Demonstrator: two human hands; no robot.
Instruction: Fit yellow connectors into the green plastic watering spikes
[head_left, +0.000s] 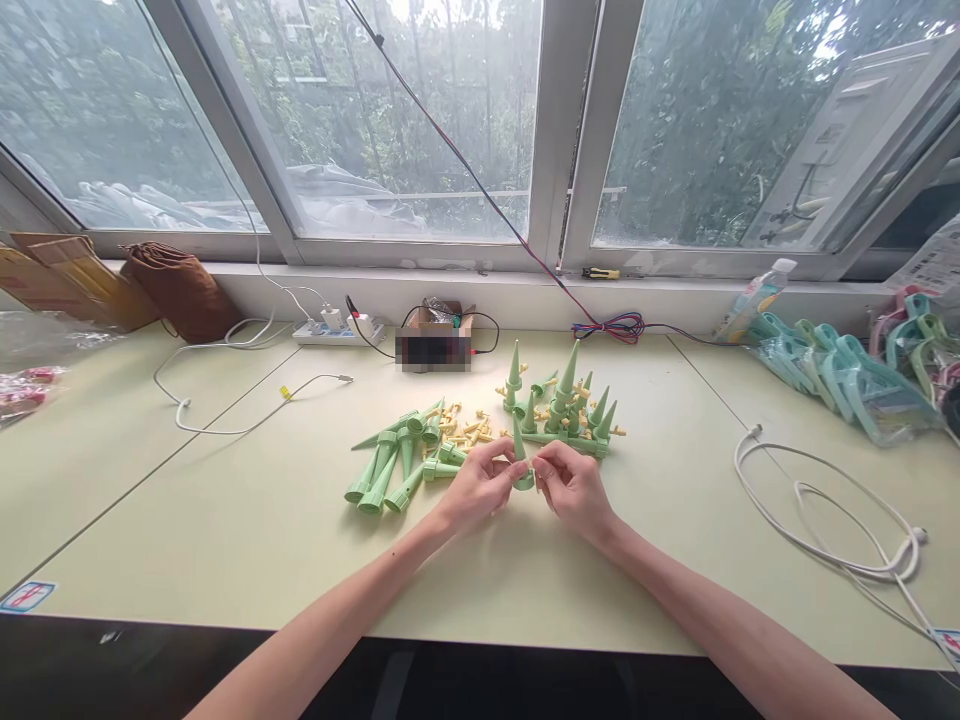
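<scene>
My left hand [486,478] is closed around a green plastic watering spike [519,442], its point upward and its wide collar low. My right hand [571,490] pinches at the collar's right side, where a small yellow valve [530,462] barely shows between the fingertips. Left of my hands lies a loose pile of green spikes [386,470] without yellow parts on them. Several loose yellow valves [469,428] lie just behind my left hand. Beyond my right hand is a group of spikes [566,400] with yellow valves sticking out of their collars, some upright and some lying.
A white power strip [337,332] and a small box [442,318] stand by the window ledge. White cables lie left [225,430] and right [825,570]. Bagged teal plastic items [862,375] and a bottle [754,298] are at right; a brown bag [180,290] is at back left.
</scene>
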